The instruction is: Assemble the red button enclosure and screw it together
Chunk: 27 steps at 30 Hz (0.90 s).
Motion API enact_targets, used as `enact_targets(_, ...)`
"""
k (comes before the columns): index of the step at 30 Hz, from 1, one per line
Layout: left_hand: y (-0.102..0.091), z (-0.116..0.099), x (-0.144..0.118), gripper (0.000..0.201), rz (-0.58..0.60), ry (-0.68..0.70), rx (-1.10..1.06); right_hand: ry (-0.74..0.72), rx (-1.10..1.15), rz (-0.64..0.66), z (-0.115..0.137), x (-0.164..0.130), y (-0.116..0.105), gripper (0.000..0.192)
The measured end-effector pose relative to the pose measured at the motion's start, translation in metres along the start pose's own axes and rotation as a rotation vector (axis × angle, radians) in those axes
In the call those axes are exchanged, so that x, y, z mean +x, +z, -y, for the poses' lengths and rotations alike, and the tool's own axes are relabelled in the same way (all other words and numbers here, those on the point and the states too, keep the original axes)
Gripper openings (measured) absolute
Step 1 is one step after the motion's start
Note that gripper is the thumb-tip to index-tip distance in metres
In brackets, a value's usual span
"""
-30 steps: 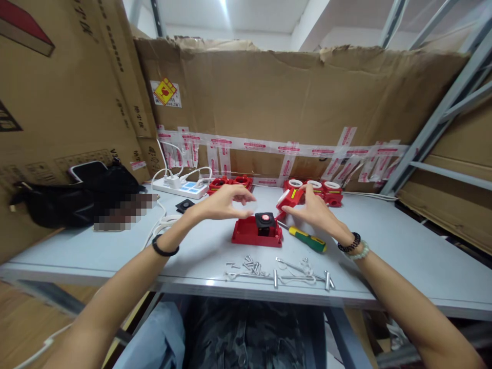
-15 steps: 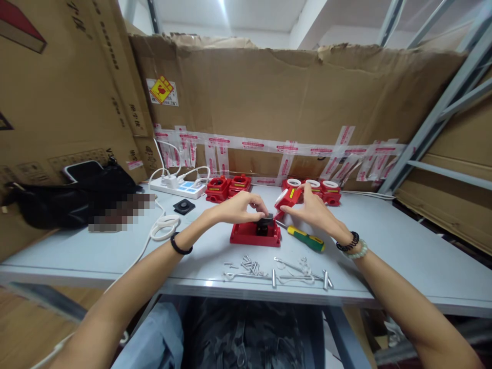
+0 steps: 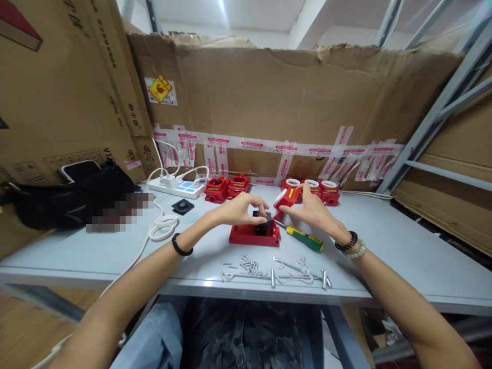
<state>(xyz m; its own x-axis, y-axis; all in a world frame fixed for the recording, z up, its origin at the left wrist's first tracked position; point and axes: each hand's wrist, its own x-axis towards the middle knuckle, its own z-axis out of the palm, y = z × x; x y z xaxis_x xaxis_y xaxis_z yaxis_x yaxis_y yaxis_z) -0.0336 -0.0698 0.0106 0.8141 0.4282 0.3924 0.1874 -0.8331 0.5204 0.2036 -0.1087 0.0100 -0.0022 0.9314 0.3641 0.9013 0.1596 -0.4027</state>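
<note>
The left hand (image 3: 238,209) reaches in over the red base plate (image 3: 253,234), which lies flat on the grey bench (image 3: 384,246) directly before the person; its fingers are closed in a pinch on the small black block (image 3: 262,223) that sits on the plate's right half. The right hand (image 3: 311,210) holds a red housing (image 3: 284,198) tilted just above and to the right of the plate — fingers wrapped on it, its white-rimmed opening turned to the left. Housing and block stand near each other; whether they touch cannot be told. A screwdriver (image 3: 305,239) with a green-and-yellow handle lies on the bench just right of the plate, under the right wrist. Loose screws and metal pins (image 3: 277,271) are scattered along the near edge. Further red housings (image 3: 226,187) stand in a row at the back, against the cardboard wall (image 3: 292,97). A white power strip (image 3: 177,187), a coiled cable (image 3: 163,225) and a black bag (image 3: 57,200) occupy the left side.
</note>
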Motion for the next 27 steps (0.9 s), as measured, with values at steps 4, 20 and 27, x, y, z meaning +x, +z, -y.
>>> enact_targets(4, 0.0001, -0.0013, -0.0021, 0.019, -0.077, 0.021, 0.034, -0.001, -0.001, -0.004, 0.0024, -0.0010, -0.0014, 0.067)
enact_targets(20, 0.0030, 0.0021, -0.0044, 0.032, -0.021, 0.027, 0.087, 0.013, -0.007, 0.012, 0.0035, -0.0013, -0.0030, 0.066)
enact_targets(27, 0.0035, 0.0033, -0.0048, 0.034, -0.031, 0.015, 0.073, 0.004, -0.006, 0.007, 0.0033, -0.0019, -0.0031, 0.067)
